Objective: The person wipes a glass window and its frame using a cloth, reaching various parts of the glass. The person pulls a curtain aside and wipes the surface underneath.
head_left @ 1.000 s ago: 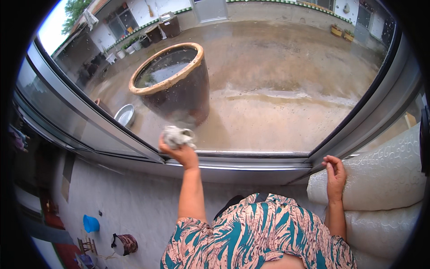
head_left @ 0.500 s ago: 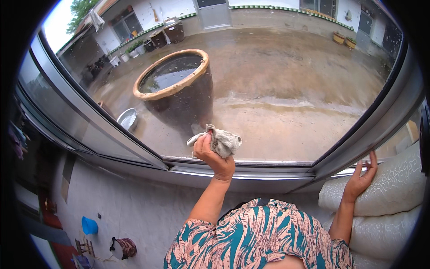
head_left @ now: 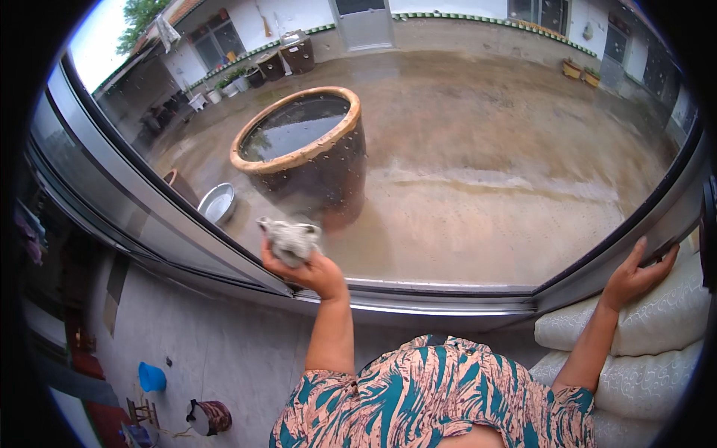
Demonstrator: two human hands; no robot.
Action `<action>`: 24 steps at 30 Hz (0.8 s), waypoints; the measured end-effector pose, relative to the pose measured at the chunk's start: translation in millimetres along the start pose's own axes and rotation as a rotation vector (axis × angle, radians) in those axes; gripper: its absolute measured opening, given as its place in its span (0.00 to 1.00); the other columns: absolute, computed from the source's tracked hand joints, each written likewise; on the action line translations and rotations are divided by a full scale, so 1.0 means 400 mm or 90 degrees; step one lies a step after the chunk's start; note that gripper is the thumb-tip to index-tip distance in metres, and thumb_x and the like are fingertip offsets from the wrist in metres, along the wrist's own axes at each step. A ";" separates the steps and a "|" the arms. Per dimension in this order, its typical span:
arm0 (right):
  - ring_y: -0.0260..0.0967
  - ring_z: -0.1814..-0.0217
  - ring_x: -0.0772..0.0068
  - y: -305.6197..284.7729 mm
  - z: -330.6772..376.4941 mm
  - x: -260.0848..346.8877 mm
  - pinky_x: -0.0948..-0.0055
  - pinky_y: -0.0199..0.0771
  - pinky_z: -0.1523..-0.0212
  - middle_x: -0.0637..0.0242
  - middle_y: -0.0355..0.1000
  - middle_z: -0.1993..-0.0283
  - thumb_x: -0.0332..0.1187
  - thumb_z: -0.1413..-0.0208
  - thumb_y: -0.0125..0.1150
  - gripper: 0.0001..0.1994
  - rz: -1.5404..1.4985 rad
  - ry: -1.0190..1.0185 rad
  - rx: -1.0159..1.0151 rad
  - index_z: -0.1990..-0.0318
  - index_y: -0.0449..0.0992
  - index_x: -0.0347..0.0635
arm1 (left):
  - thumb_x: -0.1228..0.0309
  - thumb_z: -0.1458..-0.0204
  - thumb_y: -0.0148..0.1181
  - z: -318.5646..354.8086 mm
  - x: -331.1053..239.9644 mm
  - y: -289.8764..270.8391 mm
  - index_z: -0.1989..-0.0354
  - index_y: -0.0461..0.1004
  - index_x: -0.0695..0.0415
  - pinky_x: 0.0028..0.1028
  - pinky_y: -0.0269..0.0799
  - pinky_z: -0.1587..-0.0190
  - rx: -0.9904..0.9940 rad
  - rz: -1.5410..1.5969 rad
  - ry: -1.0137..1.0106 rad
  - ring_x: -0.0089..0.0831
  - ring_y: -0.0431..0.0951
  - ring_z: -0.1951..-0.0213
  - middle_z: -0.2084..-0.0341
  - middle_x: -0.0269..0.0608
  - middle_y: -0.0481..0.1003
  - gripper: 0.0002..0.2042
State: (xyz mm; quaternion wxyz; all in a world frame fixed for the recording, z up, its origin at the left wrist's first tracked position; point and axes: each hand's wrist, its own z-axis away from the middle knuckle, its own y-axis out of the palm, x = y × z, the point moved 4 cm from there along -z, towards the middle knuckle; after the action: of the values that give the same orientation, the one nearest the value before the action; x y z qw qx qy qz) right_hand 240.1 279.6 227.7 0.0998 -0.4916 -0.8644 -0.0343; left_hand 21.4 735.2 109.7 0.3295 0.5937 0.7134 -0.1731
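A crumpled grey-white rag [head_left: 293, 240] is bunched in my left hand [head_left: 320, 273], whose fingers are closed round it. The rag is at the lower left part of a large window pane [head_left: 455, 216] spotted with water drops. Off to the right, my right hand [head_left: 633, 284] holds nothing. Its fingers are stretched apart and lean against the metal window frame [head_left: 573, 287], just above a stack of pale patterned cushions [head_left: 657, 317].
Beyond the glass stands a big dark water vat [head_left: 299, 183] with a tan rim, beside a metal basin [head_left: 217, 203]. Indoors, a blue bucket [head_left: 151, 377] and a dark patterned container [head_left: 210, 417] sit on the grey floor [head_left: 224, 328] at lower left.
My left hand has swept left and slightly down with the rag. My right hand has slid further right along the frame. The whole view has shifted a little.
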 end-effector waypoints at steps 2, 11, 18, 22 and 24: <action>0.62 0.38 0.50 0.002 -0.015 -0.044 0.60 0.64 0.39 0.46 0.59 0.37 0.34 0.40 0.60 0.30 0.074 -0.039 -0.039 0.36 0.56 0.30 | 0.71 0.44 0.56 0.059 -0.084 0.013 0.41 0.58 0.64 0.40 0.58 0.40 0.042 0.086 0.079 0.44 0.63 0.44 0.48 0.51 0.62 0.24; 0.64 0.40 0.45 -0.021 -0.047 -0.172 0.58 0.66 0.42 0.45 0.63 0.40 0.35 0.39 0.59 0.28 0.204 -0.165 -0.077 0.37 0.57 0.29 | 0.62 0.47 0.63 0.026 -0.283 0.037 0.54 0.71 0.54 0.41 0.66 0.51 0.269 0.122 0.537 0.42 0.67 0.53 0.56 0.44 0.68 0.16; 0.63 0.40 0.45 0.001 -0.026 -0.143 0.59 0.62 0.38 0.44 0.62 0.39 0.32 0.36 0.54 0.25 0.151 -0.132 -0.049 0.37 0.57 0.29 | 0.68 0.50 0.68 -0.367 -0.305 0.047 0.44 0.65 0.62 0.35 0.65 0.39 0.035 0.199 0.474 0.36 0.70 0.45 0.51 0.44 0.69 0.26; 0.62 0.39 0.46 0.026 0.000 -0.125 0.59 0.61 0.38 0.45 0.61 0.38 0.31 0.36 0.53 0.24 0.131 -0.129 -0.047 0.37 0.57 0.29 | 0.75 0.49 0.64 -0.536 -0.380 0.091 0.47 0.67 0.61 0.29 0.73 0.43 0.013 0.266 0.359 0.31 0.76 0.49 0.51 0.43 0.73 0.21; 0.61 0.38 0.46 0.037 0.012 -0.107 0.58 0.61 0.37 0.45 0.60 0.37 0.31 0.36 0.53 0.24 0.126 -0.136 -0.049 0.36 0.57 0.30 | 0.74 0.49 0.64 -0.540 -0.404 0.115 0.48 0.68 0.61 0.28 0.74 0.44 0.020 0.300 0.345 0.31 0.77 0.51 0.52 0.43 0.75 0.19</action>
State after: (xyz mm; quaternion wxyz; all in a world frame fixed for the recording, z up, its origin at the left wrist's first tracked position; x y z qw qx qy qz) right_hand 273.5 251.9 213.7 -0.0090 -0.5790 -0.8153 -0.0049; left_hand 21.1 765.4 381.5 0.1501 0.7712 0.6158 0.0603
